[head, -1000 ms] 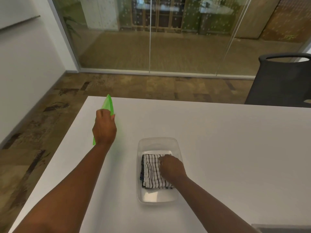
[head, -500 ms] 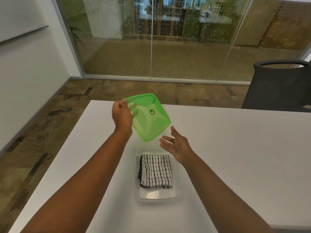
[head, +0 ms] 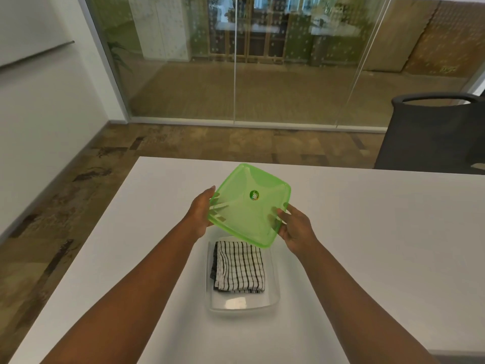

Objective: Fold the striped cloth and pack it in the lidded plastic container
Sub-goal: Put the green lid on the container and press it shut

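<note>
At centre frame, over the white table [head: 367, 245], both hands hold the green lid [head: 249, 206] in the air. The left hand [head: 200, 216] is closed on the lid's left edge, its fingers showing as dark streaks through the translucent plastic. The right hand [head: 294, 229] is closed on the lower right edge, fingertips curled over the rim. The lid is tilted, its far side raised toward the upper part of the frame and its near corner dipping down; a small round sticker sits at its middle.

Just below the lid, lower centre, stands the clear container [head: 273, 285], open and flat on the table. The cloth [head: 240, 269] lies folded inside it, set toward the far left part of the box, with bare floor showing at the near end. The lid's near corner overlaps the container's far rim in this view, but lid and rim look apart, not touching.

Folding and packing look done, so the step in hand appears to be closing the box. The next move likely calls for levelling the lid, squaring its corners with the container's rim, lowering it, then pressing along the edges until it seats. The cloth seems low enough not to foul the seal, though its height against the rim is hard to judge.
</note>
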The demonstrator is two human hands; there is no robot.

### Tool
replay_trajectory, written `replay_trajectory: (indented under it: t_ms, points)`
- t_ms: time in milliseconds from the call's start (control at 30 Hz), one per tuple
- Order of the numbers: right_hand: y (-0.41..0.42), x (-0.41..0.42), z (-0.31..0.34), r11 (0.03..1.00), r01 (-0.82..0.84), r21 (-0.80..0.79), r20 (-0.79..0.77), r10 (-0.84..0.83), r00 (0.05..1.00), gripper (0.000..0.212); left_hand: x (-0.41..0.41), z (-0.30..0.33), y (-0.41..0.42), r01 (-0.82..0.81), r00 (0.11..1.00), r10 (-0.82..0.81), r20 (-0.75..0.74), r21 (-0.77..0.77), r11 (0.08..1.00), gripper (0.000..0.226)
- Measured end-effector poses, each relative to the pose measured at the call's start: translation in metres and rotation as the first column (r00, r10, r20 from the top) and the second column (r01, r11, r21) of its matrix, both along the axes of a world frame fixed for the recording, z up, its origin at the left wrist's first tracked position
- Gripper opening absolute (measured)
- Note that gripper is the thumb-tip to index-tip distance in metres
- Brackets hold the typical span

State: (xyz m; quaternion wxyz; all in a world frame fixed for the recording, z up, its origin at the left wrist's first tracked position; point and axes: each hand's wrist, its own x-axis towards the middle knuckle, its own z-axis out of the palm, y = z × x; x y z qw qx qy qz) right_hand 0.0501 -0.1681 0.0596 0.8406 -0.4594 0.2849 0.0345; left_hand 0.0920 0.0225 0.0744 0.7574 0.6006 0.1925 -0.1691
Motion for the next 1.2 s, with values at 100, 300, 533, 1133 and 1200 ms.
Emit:
replay_trajectory:
  t_ms: [100, 300, 533, 1133, 1200]
  points:
    - [-0.001, -0.005, -0.006, 0.994, -0.076, -0.081, -0.058, 0.071, 0.996, 0.043, -0.001, -0.003, 0.004, 0.116, 0.992, -0.118, 0.035, 0.048, 0.992, 0.019]
    - [0.013, -0.024, -0.016, 0.943, -0.176, -0.284, -0.107, 0.151, 0.983, 0.038, -0.022, -0.012, -0.002, 0.118, 0.99, -0.127, 0.064, 0.137, 0.984, 0.033]
    - [0.021, -0.044, -0.033, 0.709, -0.209, -0.673, -0.122, 0.172, 0.977, 0.039, -0.045, -0.036, -0.011, 0.063, 0.989, -0.099, 0.109, 0.295, 0.953, 0.05]
    - [0.024, -0.048, -0.05, 0.573, -0.376, -0.728, -0.219, 0.324, 0.92, 0.049, -0.07, -0.071, -0.005, -0.088, 0.996, 0.077, 0.05, 0.287, 0.954, 0.046]
    - [0.025, -0.049, -0.051, 0.56, -0.385, -0.733, -0.224, 0.336, 0.915, 0.048, -0.069, -0.076, -0.003, -0.087, 0.996, 0.075, 0.052, 0.283, 0.955, 0.044]
